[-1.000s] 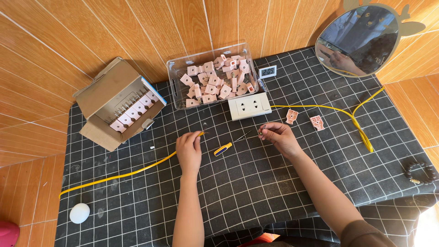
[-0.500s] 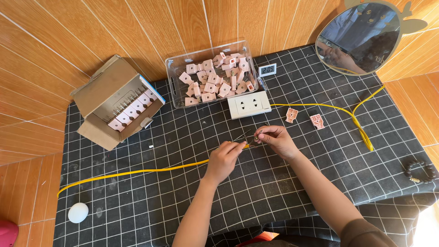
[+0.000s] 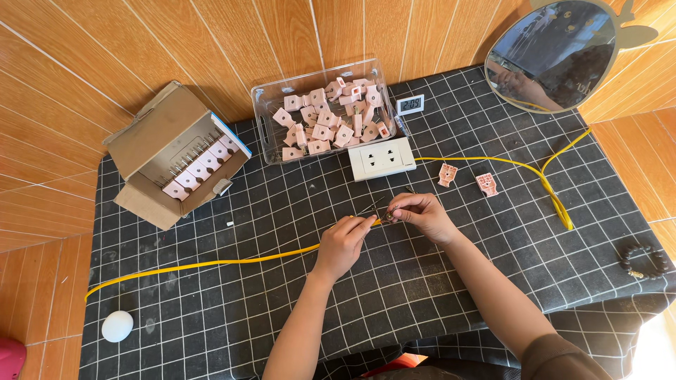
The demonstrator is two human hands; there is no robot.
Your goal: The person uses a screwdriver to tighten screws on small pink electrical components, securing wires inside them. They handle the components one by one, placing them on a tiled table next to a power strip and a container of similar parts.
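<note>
Yellow flexible cable [image 3: 211,263] runs from the left edge of the black grid-patterned cloth surface [image 3: 493,281] to its middle, where our left hand [image 3: 345,239] pinches its end. Our right hand [image 3: 422,214] meets it there, fingertips closed on a small dark part we cannot make out. Behind our hands lie a white two-outlet socket block [image 3: 382,159] and a clear plastic tub of pink plug pieces [image 3: 327,112]; an open cardboard box [image 3: 176,162] stands at the back left corner.

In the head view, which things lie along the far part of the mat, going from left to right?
Cardboard box → clear bin of pink parts → white socket → two loose pink parts → round mirror.
</note>
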